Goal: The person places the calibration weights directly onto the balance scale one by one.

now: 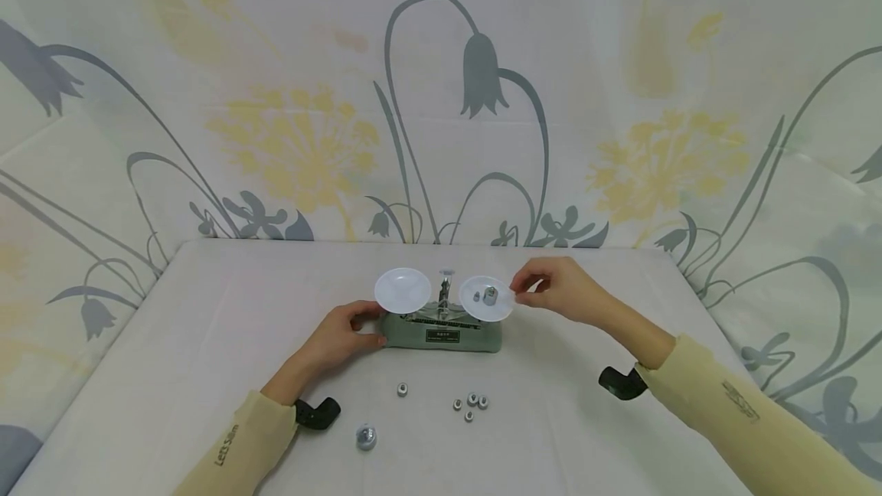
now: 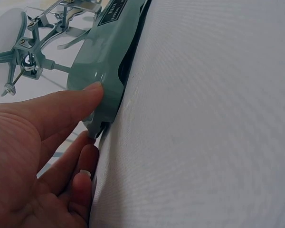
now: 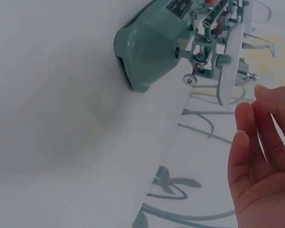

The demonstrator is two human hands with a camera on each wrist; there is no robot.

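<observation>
A green balance scale (image 1: 441, 335) with two white pans stands on the cloth. My left hand (image 1: 347, 335) grips the left end of its base; in the left wrist view the thumb (image 2: 92, 92) presses the green face and the other fingers curl at the end. The left pan (image 1: 403, 290) carries nothing. On the right pan (image 1: 472, 309) stand a larger metal weight (image 1: 490, 295) and a small weight (image 1: 476, 297). My right hand (image 1: 561, 289) is beside that pan's right rim. The right wrist view shows its fingers (image 3: 245, 118) loosely bent, with nothing visible between them.
Several small metal weights (image 1: 472, 399) lie grouped in front of the scale. A single small weight (image 1: 403, 389) lies left of them, and a larger weight (image 1: 366, 437) is nearer the front. Behind the table hangs a flower-patterned cloth (image 1: 441, 136).
</observation>
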